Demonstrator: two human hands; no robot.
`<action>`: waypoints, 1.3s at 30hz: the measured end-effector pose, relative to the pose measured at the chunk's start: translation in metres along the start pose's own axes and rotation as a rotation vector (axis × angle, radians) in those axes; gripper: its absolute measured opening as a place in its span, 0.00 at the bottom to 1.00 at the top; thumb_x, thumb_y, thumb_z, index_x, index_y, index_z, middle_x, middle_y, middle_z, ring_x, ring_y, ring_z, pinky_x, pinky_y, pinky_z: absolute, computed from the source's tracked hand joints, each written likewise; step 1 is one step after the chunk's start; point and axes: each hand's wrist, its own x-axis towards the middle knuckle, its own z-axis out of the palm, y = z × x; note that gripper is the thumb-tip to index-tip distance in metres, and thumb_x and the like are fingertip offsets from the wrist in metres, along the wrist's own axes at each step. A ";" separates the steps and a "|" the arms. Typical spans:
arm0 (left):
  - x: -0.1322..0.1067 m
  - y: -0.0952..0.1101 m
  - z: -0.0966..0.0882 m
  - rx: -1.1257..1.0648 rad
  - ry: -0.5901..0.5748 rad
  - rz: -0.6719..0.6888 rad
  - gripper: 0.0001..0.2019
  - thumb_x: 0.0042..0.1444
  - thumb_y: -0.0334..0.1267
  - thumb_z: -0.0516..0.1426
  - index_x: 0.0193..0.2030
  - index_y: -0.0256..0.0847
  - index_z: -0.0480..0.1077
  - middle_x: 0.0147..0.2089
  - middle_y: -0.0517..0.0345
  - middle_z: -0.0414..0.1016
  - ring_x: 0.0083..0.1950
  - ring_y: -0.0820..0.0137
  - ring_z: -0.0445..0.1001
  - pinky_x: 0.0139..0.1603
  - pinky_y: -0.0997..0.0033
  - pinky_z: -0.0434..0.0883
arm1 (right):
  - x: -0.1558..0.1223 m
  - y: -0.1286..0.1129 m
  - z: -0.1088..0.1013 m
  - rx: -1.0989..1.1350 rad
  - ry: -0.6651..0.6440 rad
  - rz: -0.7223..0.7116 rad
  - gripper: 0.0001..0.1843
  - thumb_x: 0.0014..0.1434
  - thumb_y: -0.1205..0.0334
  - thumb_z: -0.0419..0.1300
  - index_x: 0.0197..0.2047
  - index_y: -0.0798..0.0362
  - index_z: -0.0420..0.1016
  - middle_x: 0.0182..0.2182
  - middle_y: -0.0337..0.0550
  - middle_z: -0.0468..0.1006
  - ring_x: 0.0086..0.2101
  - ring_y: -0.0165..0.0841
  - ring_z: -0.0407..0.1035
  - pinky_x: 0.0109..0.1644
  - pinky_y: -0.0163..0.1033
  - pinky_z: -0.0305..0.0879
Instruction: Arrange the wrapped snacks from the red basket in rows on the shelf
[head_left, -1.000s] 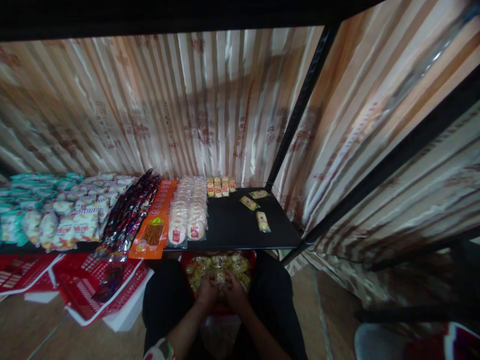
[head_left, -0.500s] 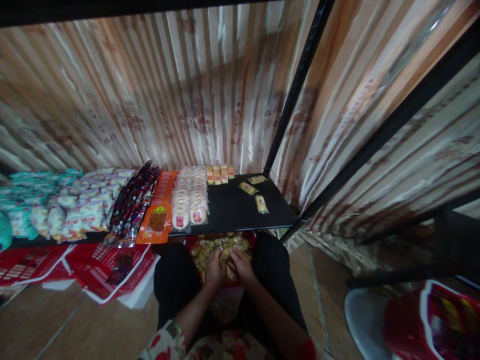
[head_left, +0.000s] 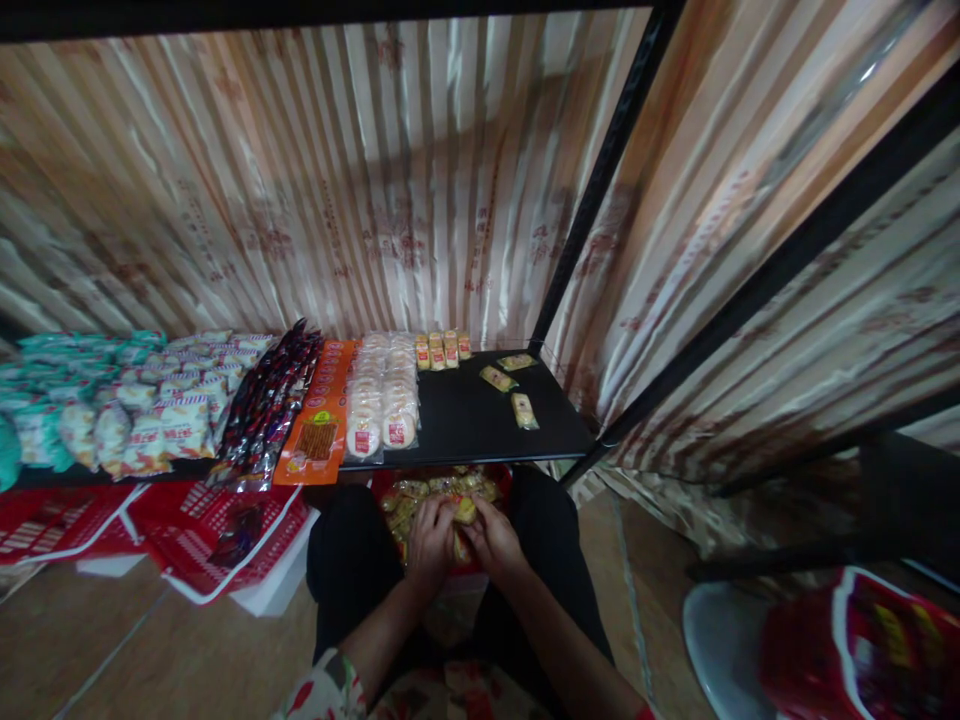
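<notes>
Yellow wrapped snack [head_left: 466, 511] is up over the red basket [head_left: 382, 485] between the person's knees [head_left: 544, 520], which has a bunch of similar packs [head_left: 414, 489] in it. Right hand [head_left: 496, 541] has its fingers pinched on the snack; left hand [head_left: 431, 541] is curled right up by it, can't tell if those fingers grip too. Three loose packs [head_left: 524, 411] lie on the black shelf [head_left: 465, 425].

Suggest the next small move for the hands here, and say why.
Probably raise the small yellow plastic-wrapped packet toward the flat black shelf, beside the three loose yellowish wrapped packets: the left hand and right hand appear to hold it between their fingers above the red plastic basket, which contains similar-looking packets.
</notes>
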 end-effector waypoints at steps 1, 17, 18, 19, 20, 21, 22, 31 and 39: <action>0.001 0.000 -0.001 0.018 0.020 0.024 0.13 0.55 0.28 0.46 0.43 0.40 0.67 0.43 0.52 0.69 0.46 0.68 0.67 0.47 0.65 0.68 | -0.002 -0.005 -0.001 -0.020 -0.003 -0.013 0.15 0.47 0.48 0.55 0.31 0.50 0.73 0.36 0.47 0.78 0.40 0.41 0.71 0.43 0.44 0.69; 0.029 0.005 -0.018 0.064 -0.036 -0.125 0.15 0.57 0.32 0.46 0.45 0.45 0.70 0.48 0.50 0.66 0.49 0.66 0.65 0.49 0.64 0.67 | 0.006 -0.029 0.004 -0.101 -0.108 -0.049 0.17 0.45 0.50 0.57 0.39 0.46 0.73 0.38 0.45 0.77 0.43 0.42 0.70 0.47 0.46 0.65; 0.032 0.003 -0.017 0.048 -0.038 -0.146 0.15 0.56 0.32 0.47 0.45 0.45 0.71 0.46 0.51 0.67 0.47 0.66 0.65 0.47 0.65 0.67 | 0.008 -0.030 0.006 -0.021 -0.103 0.003 0.19 0.44 0.51 0.58 0.41 0.47 0.72 0.38 0.45 0.77 0.42 0.41 0.70 0.47 0.46 0.65; 0.034 0.002 -0.016 0.026 -0.039 -0.163 0.15 0.56 0.32 0.47 0.44 0.45 0.71 0.45 0.51 0.67 0.46 0.67 0.66 0.46 0.66 0.68 | 0.011 -0.030 0.009 0.041 -0.105 0.041 0.20 0.43 0.51 0.60 0.41 0.47 0.71 0.38 0.45 0.77 0.42 0.41 0.70 0.47 0.46 0.65; 0.037 0.000 -0.015 -0.005 -0.041 -0.175 0.15 0.56 0.32 0.47 0.44 0.44 0.71 0.43 0.51 0.68 0.45 0.67 0.66 0.45 0.67 0.68 | 0.013 -0.032 0.010 0.107 -0.109 0.080 0.22 0.41 0.53 0.62 0.42 0.48 0.71 0.39 0.45 0.77 0.42 0.40 0.70 0.48 0.45 0.64; 0.040 -0.002 -0.013 -0.044 -0.047 -0.183 0.15 0.55 0.31 0.46 0.44 0.44 0.71 0.42 0.51 0.68 0.44 0.68 0.67 0.45 0.68 0.68 | 0.015 -0.033 0.011 0.159 -0.115 0.111 0.23 0.40 0.54 0.63 0.42 0.48 0.70 0.39 0.45 0.77 0.43 0.40 0.70 0.48 0.44 0.64; 0.044 -0.003 -0.012 -0.089 -0.057 -0.194 0.16 0.55 0.31 0.45 0.43 0.43 0.71 0.42 0.51 0.68 0.44 0.68 0.67 0.46 0.68 0.68 | 0.018 -0.034 0.012 0.188 -0.123 0.128 0.24 0.38 0.56 0.65 0.42 0.49 0.70 0.40 0.45 0.77 0.43 0.40 0.70 0.48 0.43 0.64; 0.066 -0.010 -0.010 -0.413 -0.168 -0.270 0.20 0.54 0.29 0.43 0.49 0.40 0.68 0.45 0.50 0.68 0.46 0.70 0.69 0.49 0.70 0.68 | 0.047 -0.043 0.012 0.198 -0.099 0.099 0.32 0.34 0.58 0.69 0.45 0.49 0.67 0.40 0.45 0.77 0.38 0.38 0.72 0.44 0.44 0.66; 0.090 -0.005 -0.003 -0.322 -0.130 -0.346 0.20 0.52 0.29 0.44 0.49 0.39 0.68 0.48 0.49 0.69 0.50 0.68 0.68 0.54 0.67 0.65 | 0.083 -0.054 0.012 0.008 -0.155 0.024 0.25 0.36 0.59 0.68 0.40 0.53 0.72 0.37 0.46 0.78 0.38 0.38 0.72 0.44 0.43 0.66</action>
